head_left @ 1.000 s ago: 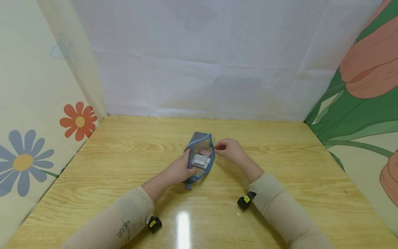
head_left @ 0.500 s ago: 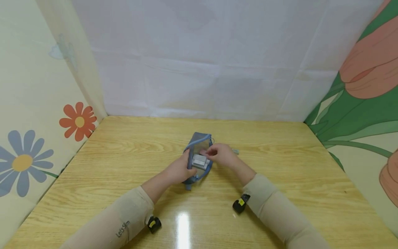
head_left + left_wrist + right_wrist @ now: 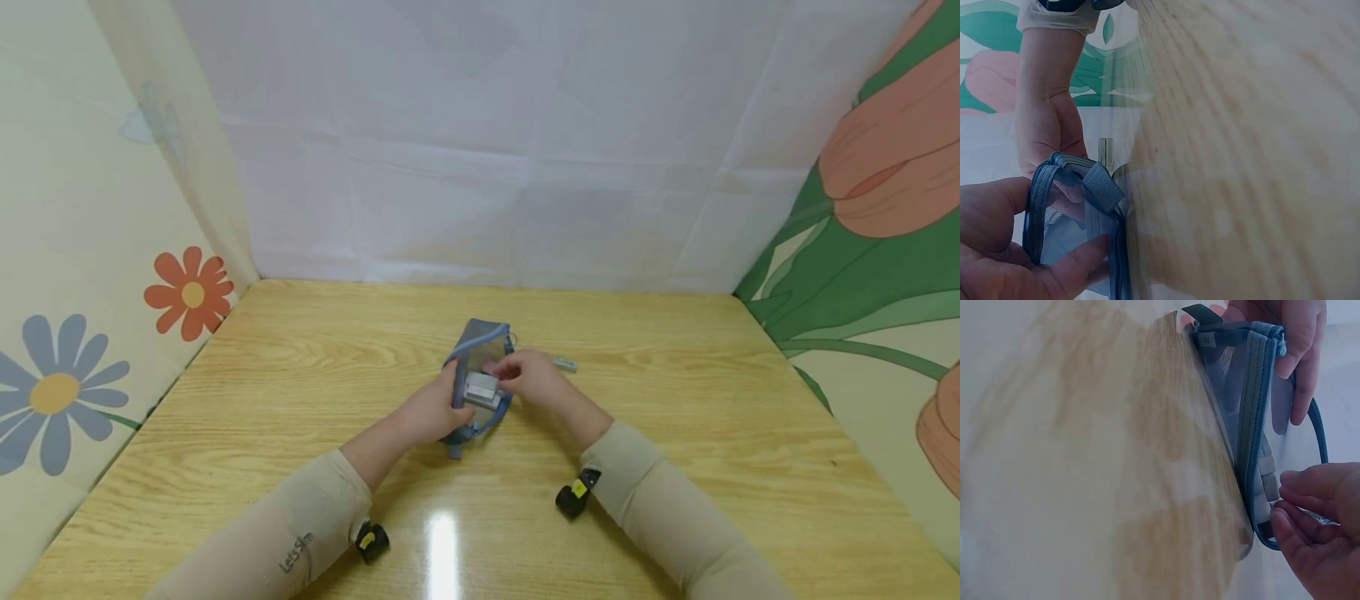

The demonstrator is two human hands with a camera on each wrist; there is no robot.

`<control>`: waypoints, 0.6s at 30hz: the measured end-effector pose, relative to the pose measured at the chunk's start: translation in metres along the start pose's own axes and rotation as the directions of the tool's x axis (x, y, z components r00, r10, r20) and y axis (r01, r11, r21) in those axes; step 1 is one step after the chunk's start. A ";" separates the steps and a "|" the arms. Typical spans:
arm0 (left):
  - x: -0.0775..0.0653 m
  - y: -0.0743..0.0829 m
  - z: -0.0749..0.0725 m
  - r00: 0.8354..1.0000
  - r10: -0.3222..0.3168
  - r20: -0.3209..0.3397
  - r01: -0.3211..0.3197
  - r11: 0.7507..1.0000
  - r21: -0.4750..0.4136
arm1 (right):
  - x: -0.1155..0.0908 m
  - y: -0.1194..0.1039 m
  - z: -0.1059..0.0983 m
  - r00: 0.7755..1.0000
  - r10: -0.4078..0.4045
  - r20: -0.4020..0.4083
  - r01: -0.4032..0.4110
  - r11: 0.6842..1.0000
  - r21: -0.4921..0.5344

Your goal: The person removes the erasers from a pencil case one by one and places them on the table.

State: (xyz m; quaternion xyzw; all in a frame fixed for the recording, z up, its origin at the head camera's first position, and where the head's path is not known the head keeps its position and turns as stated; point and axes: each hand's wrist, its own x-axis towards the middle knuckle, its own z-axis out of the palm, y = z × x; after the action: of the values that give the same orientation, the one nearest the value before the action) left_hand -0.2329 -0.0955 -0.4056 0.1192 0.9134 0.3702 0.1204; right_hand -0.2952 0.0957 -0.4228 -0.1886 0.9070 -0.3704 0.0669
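A blue mesh zip pouch stands on the wooden table, its zipped mouth spread wide. My left hand grips its near left side, thumb over the rim; the left wrist view shows the fingers curled round the blue edging. Inside lie a light grey-white block and a small pink piece. My right hand reaches into the mouth from the right, fingers bent. In the right wrist view its fingertips are right at the end of the pale block; I cannot tell whether they pinch it.
A small flat greenish-grey strip lies on the table just beyond my right hand. A white cloth backdrop hangs at the table's far edge, with flower-printed panels at both sides. Each wrist carries a small black camera.
My right hand has moved left from beside the pouch's rim into its mouth, then barely shifted. The strip behind it has come into view. My left hand and the pouch stay put.
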 end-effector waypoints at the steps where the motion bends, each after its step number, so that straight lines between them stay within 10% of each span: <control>1: 0.000 0.000 0.000 1.000 -0.001 0.001 0.001 1.000 -0.005 | 0.000 0.000 0.001 1.000 -0.002 -0.001 0.002 1.000 0.003; 18: -0.001 0.000 -0.001 1.000 -0.004 0.016 0.004 1.000 -0.026 | 0.002 -0.002 0.002 1.000 0.029 0.012 -0.029 0.999 -0.027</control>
State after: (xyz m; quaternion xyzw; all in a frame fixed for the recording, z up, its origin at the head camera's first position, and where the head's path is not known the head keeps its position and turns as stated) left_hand -0.2322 -0.0960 -0.4046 0.1187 0.9078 0.3808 0.1299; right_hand -0.2953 0.0920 -0.4229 -0.1787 0.9141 -0.3560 0.0754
